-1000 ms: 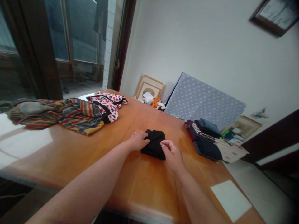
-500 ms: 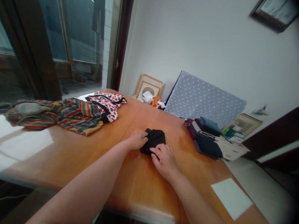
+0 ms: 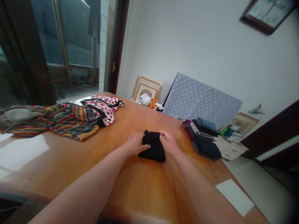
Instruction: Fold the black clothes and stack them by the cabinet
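A small folded black garment [image 3: 153, 148] lies on the wooden table in front of me; its exact kind cannot be made out. My left hand [image 3: 135, 144] rests on its left edge, thumb stretched across the top and fingers apart from it. At the upper right corner, my right hand [image 3: 168, 142] has its fingertips pressed together on the black cloth.
A striped garment [image 3: 77, 123] and a red-and-white patterned garment [image 3: 108, 109] lie loosely at the left. Folded clothes [image 3: 205, 146] are stacked near the table's right edge. A white sheet [image 3: 234, 196] lies at the front right of the wooden table [image 3: 135, 193].
My right hand has moved from the garment's near right edge up to its far right corner. The left thumb now lies over the cloth, and the garment looks flatter and squarer.
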Tool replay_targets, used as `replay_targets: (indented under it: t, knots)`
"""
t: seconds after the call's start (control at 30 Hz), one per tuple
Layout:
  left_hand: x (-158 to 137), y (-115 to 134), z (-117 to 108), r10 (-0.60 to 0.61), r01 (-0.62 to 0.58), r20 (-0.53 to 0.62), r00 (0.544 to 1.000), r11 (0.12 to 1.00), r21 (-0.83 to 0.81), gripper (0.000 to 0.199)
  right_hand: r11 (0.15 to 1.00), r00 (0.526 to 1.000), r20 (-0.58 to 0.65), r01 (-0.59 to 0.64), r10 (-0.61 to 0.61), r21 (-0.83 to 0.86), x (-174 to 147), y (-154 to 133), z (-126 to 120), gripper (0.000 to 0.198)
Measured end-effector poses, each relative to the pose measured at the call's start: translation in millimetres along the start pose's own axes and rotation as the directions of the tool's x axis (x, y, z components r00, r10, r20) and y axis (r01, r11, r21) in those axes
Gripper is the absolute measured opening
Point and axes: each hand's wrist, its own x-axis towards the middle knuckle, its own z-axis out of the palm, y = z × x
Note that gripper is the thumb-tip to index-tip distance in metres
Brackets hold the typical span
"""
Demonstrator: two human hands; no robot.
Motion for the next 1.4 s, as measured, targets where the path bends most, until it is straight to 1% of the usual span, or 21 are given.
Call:
replay_targets:
  t: [0.1, 0.17, 0.23, 0.33, 0.4, 0.53, 0.63, 0.7, 0.83, 0.93, 0.97, 1.03, 1.1, 1.17, 1.23, 1.27, 1.33, 1.4]
  knots:
    - [-1, 2, -3, -0.014, 0.014, 0.003, 1.0, 1.0, -0.01, 0.07, 0.999, 0.995, 0.085, -0.039, 0.042, -0.037, 30, -3, 13, 0.044]
    - [-3, 3, -4, -0.024, 0.024, 0.002, 1.0, 1.0, -0.016, 0.068, 0.996, 0.986, 0.143, -0.085, 0.09, -0.04, 44, -6, 23, 0.047]
    - [-3, 3, -5, -0.031, 0.031, 0.003, 1.0, 0.999, -0.026, 0.067, 0.99, 0.973, 0.184, -0.138, 0.141, -0.028, 52, -7, 31, 0.042]
    - [-3, 3, -4, -0.035, 0.035, 0.003, 0.999, 0.998, -0.042, 0.067, 0.982, 0.962, 0.205, -0.187, 0.18, 0.017, 55, -4, 38, 0.022]
    - [-3, 2, -3, -0.045, 0.045, -0.003, 0.999, 0.997, -0.061, 0.071, 0.977, 0.966, 0.181, -0.202, 0.186, 0.075, 53, -2, 40, 0.015]
    - [-3, 1, 0, -0.053, 0.05, -0.028, 0.998, 0.993, -0.11, 0.085, 0.949, 0.971, 0.134, -0.224, 0.198, 0.223, 47, -3, 39, 0.021]
    - [-2, 0, 1, -0.026, 0.024, -0.018, 0.999, 0.995, -0.094, 0.083, 0.878, 0.967, 0.154, -0.251, 0.205, 0.407, 45, -8, 39, 0.024]
    - [-2, 0, 1, -0.008, 0.008, -0.007, 1.0, 0.997, -0.073, 0.08, 0.843, 0.964, 0.178, -0.258, 0.196, 0.472, 44, -13, 43, 0.026]
    - [-1, -2, 0, 0.009, -0.008, 0.018, 1.0, 0.999, -0.049, 0.075, 0.894, 0.97, 0.168, -0.227, 0.174, 0.387, 44, -15, 57, 0.028]
    - [-1, -2, -1, 0.012, -0.01, 0.021, 1.0, 0.998, -0.069, 0.078, 0.923, 0.977, 0.118, -0.209, 0.18, 0.322, 44, -8, 68, 0.033]
    - [-1, -2, -1, 0.008, -0.006, 0.018, 1.0, 0.997, -0.076, 0.08, 0.945, 0.982, 0.094, -0.186, 0.167, 0.27, 45, -5, 71, 0.031]
    - [-1, -2, 0, -0.004, 0.005, 0.013, 1.0, 0.996, -0.09, 0.085, 0.988, 0.992, 0.079, -0.106, 0.097, 0.114, 45, -1, 73, 0.02]
    - [-1, -3, 1, -0.012, 0.013, 0.009, 1.0, 0.995, -0.102, 0.089, 0.999, 0.991, 0.132, 0.004, 0.0, -0.033, 46, 1, 74, 0.013]
    - [-1, -3, 2, -0.005, 0.003, -0.015, 1.0, 0.995, -0.104, 0.094, 0.989, 0.974, 0.208, 0.109, -0.086, -0.102, 46, 0, 73, 0.019]
    - [-2, -3, 1, 0.037, -0.042, -0.052, 0.998, 0.995, -0.091, 0.095, 0.975, 0.96, 0.251, 0.168, -0.128, -0.145, 46, -2, 72, 0.025]
    - [-4, -2, 0, 0.066, -0.071, -0.062, 0.996, 0.994, -0.081, 0.094, 0.97, 0.956, 0.261, 0.179, -0.132, -0.166, 45, -4, 72, 0.026]
    - [-6, -1, -2, 0.11, -0.112, -0.04, 0.993, 0.992, -0.061, 0.086, 0.969, 0.956, 0.271, 0.168, -0.115, -0.18, 44, -6, 71, 0.027]
    - [-9, 1, -6, 0.121, -0.12, 0.012, 0.993, 0.992, -0.036, 0.077, 0.986, 0.958, 0.271, 0.123, -0.09, -0.11, 42, -7, 67, 0.027]
